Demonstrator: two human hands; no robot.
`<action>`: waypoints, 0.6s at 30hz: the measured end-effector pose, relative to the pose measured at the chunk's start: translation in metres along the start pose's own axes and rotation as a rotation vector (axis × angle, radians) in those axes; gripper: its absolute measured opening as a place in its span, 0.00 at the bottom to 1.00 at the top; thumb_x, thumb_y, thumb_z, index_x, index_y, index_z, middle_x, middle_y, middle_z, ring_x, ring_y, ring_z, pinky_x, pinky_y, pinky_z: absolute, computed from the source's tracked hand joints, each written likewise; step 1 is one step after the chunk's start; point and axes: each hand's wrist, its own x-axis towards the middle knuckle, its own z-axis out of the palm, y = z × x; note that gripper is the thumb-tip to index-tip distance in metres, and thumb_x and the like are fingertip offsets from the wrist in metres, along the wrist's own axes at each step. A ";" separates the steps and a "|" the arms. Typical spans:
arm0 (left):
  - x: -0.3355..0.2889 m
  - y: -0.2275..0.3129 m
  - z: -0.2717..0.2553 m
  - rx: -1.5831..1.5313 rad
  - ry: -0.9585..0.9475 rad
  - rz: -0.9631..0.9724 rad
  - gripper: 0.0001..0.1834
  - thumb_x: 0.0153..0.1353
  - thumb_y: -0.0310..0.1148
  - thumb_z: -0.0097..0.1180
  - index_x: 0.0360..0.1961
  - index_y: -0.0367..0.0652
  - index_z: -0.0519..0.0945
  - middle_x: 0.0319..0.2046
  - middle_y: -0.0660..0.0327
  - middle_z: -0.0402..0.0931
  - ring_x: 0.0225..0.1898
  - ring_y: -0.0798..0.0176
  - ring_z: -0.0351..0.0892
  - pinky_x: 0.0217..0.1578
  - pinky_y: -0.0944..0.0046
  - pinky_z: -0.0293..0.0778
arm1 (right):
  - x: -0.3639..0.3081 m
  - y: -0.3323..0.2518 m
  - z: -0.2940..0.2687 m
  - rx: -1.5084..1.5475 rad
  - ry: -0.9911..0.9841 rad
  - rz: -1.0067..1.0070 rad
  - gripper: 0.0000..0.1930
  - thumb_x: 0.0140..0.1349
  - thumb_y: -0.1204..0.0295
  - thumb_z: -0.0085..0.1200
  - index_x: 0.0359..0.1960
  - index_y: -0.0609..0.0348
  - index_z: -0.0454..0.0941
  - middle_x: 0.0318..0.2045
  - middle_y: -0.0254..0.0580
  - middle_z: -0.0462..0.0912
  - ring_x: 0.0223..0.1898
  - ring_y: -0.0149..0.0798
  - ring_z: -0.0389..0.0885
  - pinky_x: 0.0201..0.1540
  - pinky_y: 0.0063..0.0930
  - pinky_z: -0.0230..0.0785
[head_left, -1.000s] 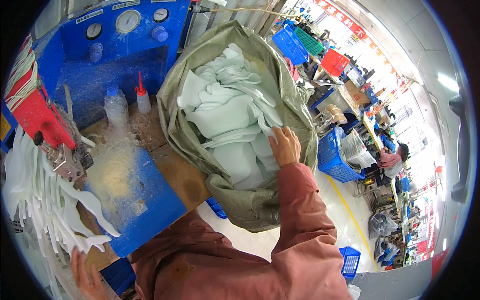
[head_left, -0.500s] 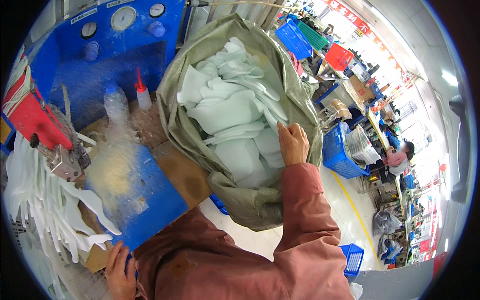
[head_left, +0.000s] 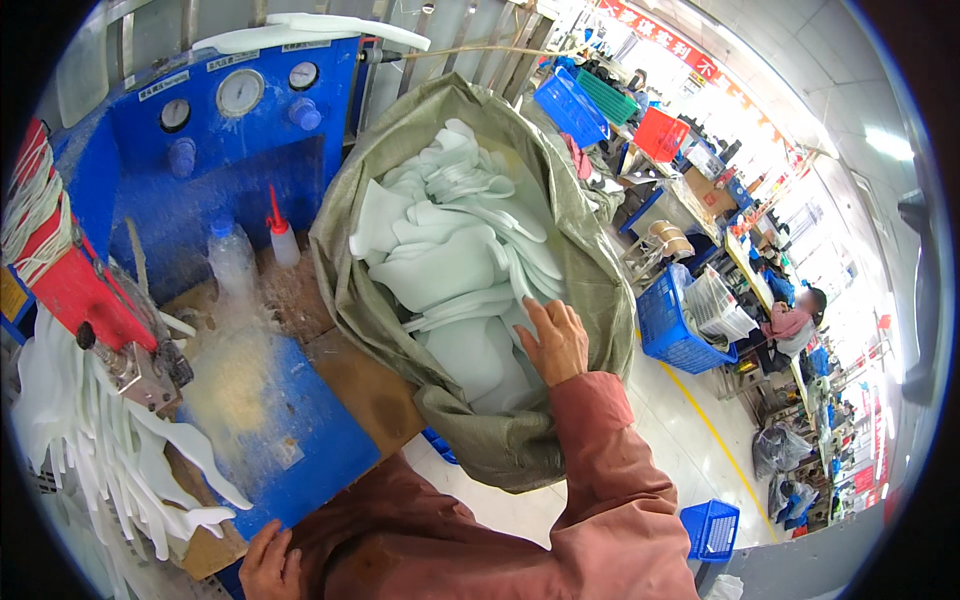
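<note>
While the right hand (head_left: 556, 343) reaches into one large olive woven sack (head_left: 372, 300), its fingers lie flat and close together on the pale green foam pieces (head_left: 455, 265) heaped inside — too many and too overlapped to count. That sack stands open just beside the tabletop (head_left: 350, 385), leaning against its right edge. At the lower edge, the left hand (head_left: 268, 563) rests with fingers curled on the near corner of a blue board (head_left: 285, 450); whether they pinch anything cannot be told. Two squeeze bottles stand near the back — one clear with a blue cap (head_left: 231, 258), one with a red nozzle (head_left: 283, 238). Behind them, a blue machine panel (head_left: 235, 110) carries three round gauges. White foam strips (head_left: 95, 440) hang at the left.
</note>
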 end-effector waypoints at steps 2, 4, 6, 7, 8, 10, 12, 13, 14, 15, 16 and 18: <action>-0.002 -0.003 0.005 0.013 0.005 -0.045 0.19 0.74 0.33 0.54 0.60 0.33 0.80 0.61 0.43 0.79 0.60 0.41 0.80 0.59 0.48 0.77 | 0.008 -0.005 -0.008 -0.018 0.043 0.009 0.32 0.53 0.67 0.73 0.62 0.48 0.78 0.43 0.37 0.78 0.48 0.45 0.79 0.52 0.42 0.72; -0.001 -0.001 0.008 -0.036 0.001 -0.137 0.19 0.73 0.35 0.54 0.59 0.35 0.81 0.60 0.44 0.80 0.60 0.41 0.80 0.59 0.48 0.77 | 0.019 -0.010 -0.013 -0.061 0.010 -0.021 0.37 0.52 0.66 0.73 0.66 0.50 0.74 0.49 0.41 0.77 0.53 0.47 0.77 0.56 0.44 0.71; 0.001 0.006 0.008 -0.146 -0.007 -0.283 0.20 0.74 0.37 0.54 0.60 0.37 0.81 0.60 0.46 0.80 0.59 0.40 0.80 0.59 0.47 0.77 | 0.029 -0.018 -0.017 -0.112 0.027 -0.082 0.35 0.53 0.66 0.73 0.65 0.51 0.75 0.49 0.42 0.77 0.55 0.47 0.77 0.56 0.44 0.71; 0.002 0.008 0.008 -0.139 0.006 -0.284 0.20 0.74 0.37 0.54 0.60 0.37 0.81 0.60 0.46 0.80 0.59 0.40 0.80 0.59 0.47 0.77 | 0.033 -0.022 -0.019 -0.109 -0.030 -0.061 0.32 0.54 0.66 0.72 0.62 0.51 0.77 0.50 0.41 0.77 0.55 0.47 0.77 0.56 0.43 0.71; 0.002 0.010 0.007 -0.157 -0.002 -0.292 0.20 0.74 0.37 0.54 0.60 0.37 0.81 0.60 0.46 0.80 0.59 0.40 0.80 0.58 0.47 0.77 | 0.037 -0.025 -0.021 -0.085 -0.030 -0.072 0.31 0.55 0.66 0.72 0.62 0.51 0.78 0.49 0.42 0.78 0.53 0.47 0.78 0.54 0.43 0.72; 0.004 0.011 0.006 -0.173 -0.015 -0.301 0.20 0.74 0.38 0.54 0.60 0.38 0.81 0.59 0.45 0.80 0.58 0.40 0.80 0.58 0.47 0.77 | 0.044 -0.032 -0.028 -0.030 -0.064 -0.053 0.28 0.56 0.65 0.71 0.60 0.51 0.80 0.48 0.42 0.80 0.49 0.48 0.80 0.51 0.43 0.74; 0.006 0.008 0.008 -0.172 -0.021 -0.309 0.20 0.73 0.38 0.55 0.61 0.38 0.81 0.59 0.45 0.81 0.58 0.40 0.80 0.58 0.47 0.77 | 0.053 -0.035 -0.037 -0.015 -0.204 -0.036 0.26 0.59 0.64 0.69 0.59 0.50 0.80 0.46 0.42 0.82 0.49 0.49 0.82 0.52 0.44 0.75; 0.006 0.006 0.009 -0.192 -0.040 -0.326 0.21 0.73 0.38 0.56 0.60 0.38 0.81 0.59 0.45 0.81 0.58 0.39 0.80 0.58 0.47 0.77 | 0.058 -0.035 -0.040 -0.006 -0.278 -0.023 0.25 0.60 0.63 0.68 0.59 0.49 0.80 0.46 0.42 0.83 0.49 0.49 0.83 0.52 0.44 0.76; 0.008 0.002 0.011 -0.145 -0.036 -0.230 0.20 0.73 0.37 0.56 0.60 0.38 0.81 0.58 0.45 0.81 0.58 0.39 0.80 0.57 0.47 0.78 | 0.064 -0.033 -0.043 0.011 -0.308 -0.038 0.24 0.60 0.62 0.68 0.59 0.48 0.80 0.45 0.42 0.83 0.49 0.49 0.83 0.52 0.45 0.76; 0.011 0.000 0.012 -0.098 -0.035 -0.133 0.19 0.73 0.35 0.56 0.60 0.38 0.81 0.58 0.45 0.81 0.58 0.39 0.80 0.57 0.47 0.78 | 0.070 -0.030 -0.045 0.029 -0.339 -0.051 0.24 0.61 0.61 0.68 0.59 0.48 0.81 0.44 0.42 0.84 0.48 0.50 0.84 0.52 0.46 0.77; 0.012 0.000 0.011 -0.052 -0.037 -0.037 0.19 0.73 0.34 0.56 0.60 0.38 0.80 0.58 0.45 0.81 0.58 0.39 0.80 0.56 0.47 0.79 | 0.076 -0.026 -0.046 0.058 -0.361 -0.072 0.23 0.62 0.60 0.67 0.59 0.47 0.81 0.43 0.42 0.85 0.48 0.50 0.84 0.51 0.47 0.77; 0.014 0.004 0.010 -0.140 -0.033 -0.178 0.17 0.72 0.32 0.57 0.58 0.39 0.81 0.57 0.45 0.82 0.56 0.40 0.81 0.54 0.47 0.80 | 0.082 -0.019 -0.044 0.025 -0.361 -0.052 0.25 0.61 0.59 0.68 0.59 0.48 0.81 0.46 0.43 0.84 0.51 0.52 0.83 0.53 0.47 0.77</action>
